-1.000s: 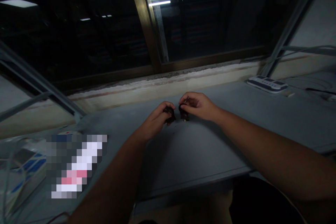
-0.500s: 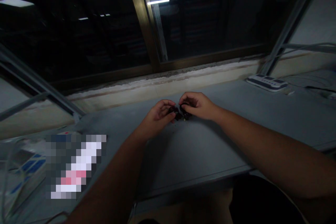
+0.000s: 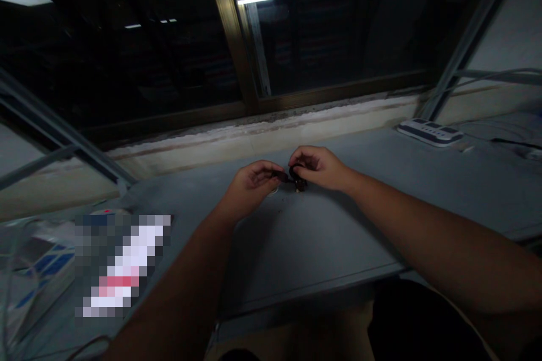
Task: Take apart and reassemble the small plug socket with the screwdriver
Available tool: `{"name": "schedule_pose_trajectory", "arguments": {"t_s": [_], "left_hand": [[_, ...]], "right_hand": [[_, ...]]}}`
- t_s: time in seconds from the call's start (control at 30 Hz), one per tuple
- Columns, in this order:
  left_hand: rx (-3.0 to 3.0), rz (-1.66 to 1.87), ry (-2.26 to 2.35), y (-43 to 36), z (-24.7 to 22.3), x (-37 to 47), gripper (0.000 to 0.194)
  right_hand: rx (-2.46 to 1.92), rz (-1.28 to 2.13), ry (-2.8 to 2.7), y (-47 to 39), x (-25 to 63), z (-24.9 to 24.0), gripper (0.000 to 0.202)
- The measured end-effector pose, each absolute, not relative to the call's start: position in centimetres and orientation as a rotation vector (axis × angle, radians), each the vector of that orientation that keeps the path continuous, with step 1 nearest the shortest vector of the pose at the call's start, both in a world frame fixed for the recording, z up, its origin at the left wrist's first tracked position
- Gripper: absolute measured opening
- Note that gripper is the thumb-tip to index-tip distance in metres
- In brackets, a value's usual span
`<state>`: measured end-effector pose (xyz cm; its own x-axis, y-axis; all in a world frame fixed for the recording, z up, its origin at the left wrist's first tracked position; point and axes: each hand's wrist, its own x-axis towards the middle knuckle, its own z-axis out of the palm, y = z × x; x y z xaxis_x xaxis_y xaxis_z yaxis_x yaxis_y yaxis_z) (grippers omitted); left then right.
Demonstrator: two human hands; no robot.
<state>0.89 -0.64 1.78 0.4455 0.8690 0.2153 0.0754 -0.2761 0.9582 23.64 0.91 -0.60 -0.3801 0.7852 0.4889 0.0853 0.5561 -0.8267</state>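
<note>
Near left, a white-and-pink item (image 3: 122,262) is lying pixelated, unreadable. Mid-table (image 3: 322,237), our left hand (image 3: 253,185) is pinching a slim dark piece (image 3: 283,176), long axis crosswise, pointing right toward the curled dark piece (image 3: 300,181) our right hand (image 3: 319,166) is pinching; farther right, a power strip (image 3: 429,132) is lying.

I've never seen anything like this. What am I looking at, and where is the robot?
There is no robot: these are a person's two bare hands, seen by one camera worn on the head, looking forward and down. The left hand holds a dark piece, and the right hand a curved dark piece. It is too dim to say what they are, or whether they touch. On the grey table, a power strip lies at the far right; pixelation hides something on the left. Behind is a dark window.
</note>
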Motion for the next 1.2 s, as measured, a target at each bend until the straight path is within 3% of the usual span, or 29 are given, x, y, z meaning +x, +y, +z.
{"name": "schedule_pose_trajectory", "arguments": {"t_s": [0.3,0.43,0.73,1.2], "left_hand": [[1.711,1.028,0.922,-0.4,1.8,0.8,0.035],[1.693,1.085,0.977,-0.2,2.1,0.5,0.051],[1.489,1.032,1.015,0.3,1.5,0.5,0.025],[1.661,1.065,1.045,0.4,1.6,0.3,0.024]], "right_hand": [[-0.862,0.759,-1.855,2.2,24.5,-1.6,0.014],[-0.918,0.715,-1.865,2.6,24.8,-1.8,0.014],[-0.972,0.653,-1.916,3.1,25.0,-2.3,0.012],[-1.055,0.405,-2.055,2.3,25.5,-0.9,0.014]]}}
